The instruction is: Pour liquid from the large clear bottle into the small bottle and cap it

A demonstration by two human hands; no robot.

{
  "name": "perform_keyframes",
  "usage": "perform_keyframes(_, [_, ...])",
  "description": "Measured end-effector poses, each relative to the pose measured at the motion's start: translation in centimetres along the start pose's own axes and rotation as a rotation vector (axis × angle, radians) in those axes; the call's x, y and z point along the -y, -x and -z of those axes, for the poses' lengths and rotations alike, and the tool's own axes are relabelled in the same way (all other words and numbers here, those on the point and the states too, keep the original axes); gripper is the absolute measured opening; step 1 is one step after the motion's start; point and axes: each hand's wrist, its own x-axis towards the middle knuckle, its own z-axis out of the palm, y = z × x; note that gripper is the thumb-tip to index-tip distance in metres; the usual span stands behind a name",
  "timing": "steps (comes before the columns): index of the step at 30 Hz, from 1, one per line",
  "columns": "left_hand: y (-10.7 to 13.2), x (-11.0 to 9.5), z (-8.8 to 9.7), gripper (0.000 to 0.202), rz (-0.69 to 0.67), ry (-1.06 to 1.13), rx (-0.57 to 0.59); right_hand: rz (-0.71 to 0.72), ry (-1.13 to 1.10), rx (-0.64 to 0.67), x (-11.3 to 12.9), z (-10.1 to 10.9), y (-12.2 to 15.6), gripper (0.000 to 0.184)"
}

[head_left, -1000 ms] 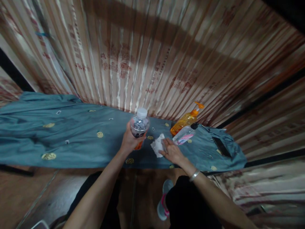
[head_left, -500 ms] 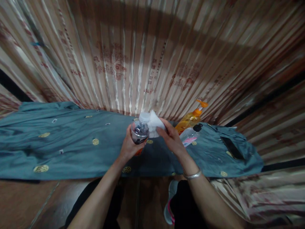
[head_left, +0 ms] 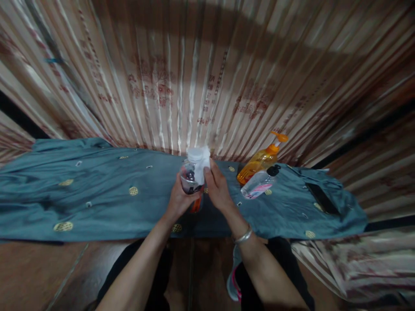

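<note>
A clear plastic bottle [head_left: 188, 176] with a white cap and a dark and orange label stands upright in my left hand [head_left: 180, 196], whose fingers wrap round its side. Pinched in my right hand [head_left: 217, 183] is a white tissue [head_left: 201, 166], pressed against the bottle's upper right side by the cap. The lower part of the bottle is partly hidden by my left hand. To the right of my right hand are an amber pump bottle [head_left: 259, 163] with an orange top and a clear bottle [head_left: 257, 185] with a black cap and a pink label.
A teal cloth [head_left: 106, 194] with yellow pineapple prints covers the long surface before me. A black phone [head_left: 322, 198] lies on it at the right. Behind rises a pleated beige curtain [head_left: 181, 77] with red print. My legs and a shoe show below the edge.
My right hand has moved left with the tissue, which now lies against the bottle's neck and shoulder. The view has shifted slightly, so the other bottles and phone appear farther right.
</note>
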Motion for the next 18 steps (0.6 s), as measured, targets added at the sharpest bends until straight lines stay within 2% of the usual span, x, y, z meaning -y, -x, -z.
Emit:
perform_keyframes(3, [0.1,-0.2,0.2,0.087,-0.030,0.002,0.061,-0.155,-0.181,0.127,-1.2,1.0,-2.6,0.053])
perform_keyframes(5, [0.2,-0.1,0.2,0.084,-0.042,0.021,0.090,-0.189,-0.247,0.172,-1.6,1.3,-3.4,0.053])
perform_keyframes(7, [0.1,0.0,-0.1,0.086,-0.052,0.034,0.092,-0.159,-0.205,0.135,-1.4,1.1,-3.0,0.053])
perform_keyframes(13, [0.4,0.3,-1.0,0.100,-0.060,0.025,-0.008,0.025,0.089,-0.074,1.1,-0.8,1.4,0.054])
perform_keyframes(16, [0.9,0.4,-0.8,0.105,-0.099,0.002,0.033,0.012,0.099,-0.130,0.8,-1.0,1.6,0.056])
perform_keyframes(18, [1.2,0.6,-0.5,0.099,-0.114,-0.035,0.082,-0.024,0.053,-0.114,0.2,-0.6,1.2,0.055])
